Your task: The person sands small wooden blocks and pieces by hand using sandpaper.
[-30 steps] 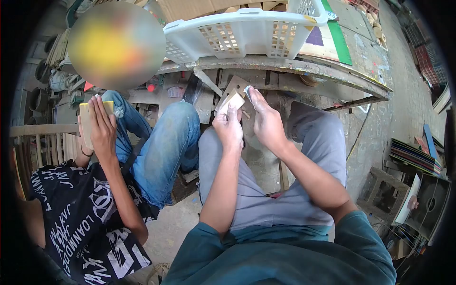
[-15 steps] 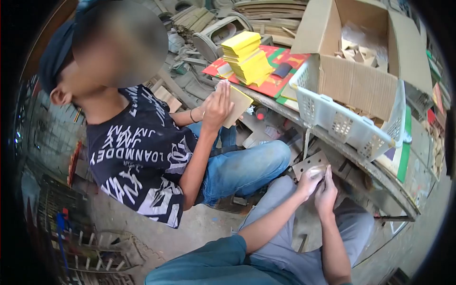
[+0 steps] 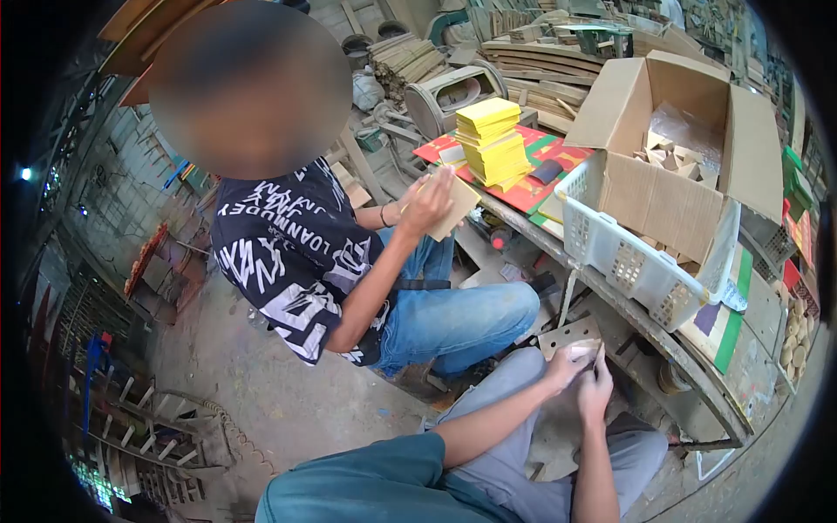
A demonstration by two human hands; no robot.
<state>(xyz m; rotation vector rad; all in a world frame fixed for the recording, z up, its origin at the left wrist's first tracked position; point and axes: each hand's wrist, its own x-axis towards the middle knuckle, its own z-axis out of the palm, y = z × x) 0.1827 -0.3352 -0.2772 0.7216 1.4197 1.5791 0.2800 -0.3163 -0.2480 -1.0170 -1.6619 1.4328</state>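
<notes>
Above the grey-trousered knees, my left hand (image 3: 567, 366) is closed on a small pale wooden piece (image 3: 582, 348). My right hand (image 3: 595, 388) meets it from the right, its fingers pressed together around the same piece. Fingers cover much of the piece, so its full shape is hidden. Just behind my hands is a flat board with dark holes (image 3: 558, 337). To the left, a seated co-worker (image 3: 288, 253) holds a thin square board (image 3: 455, 209) with a yellow edge.
A low table (image 3: 649, 309) runs along the right. On it are a stack of yellow blocks (image 3: 494, 148), a dark rolled piece (image 3: 547, 171) and a white basket (image 3: 623, 261) under a cardboard box (image 3: 663, 209). A wooden rack (image 3: 157, 427) stands lower left.
The view has shifted, so the co-worker and table appear farther right and lower. The co-worker's head has turned. My hands stay together on the small piece, slightly lower in view.
</notes>
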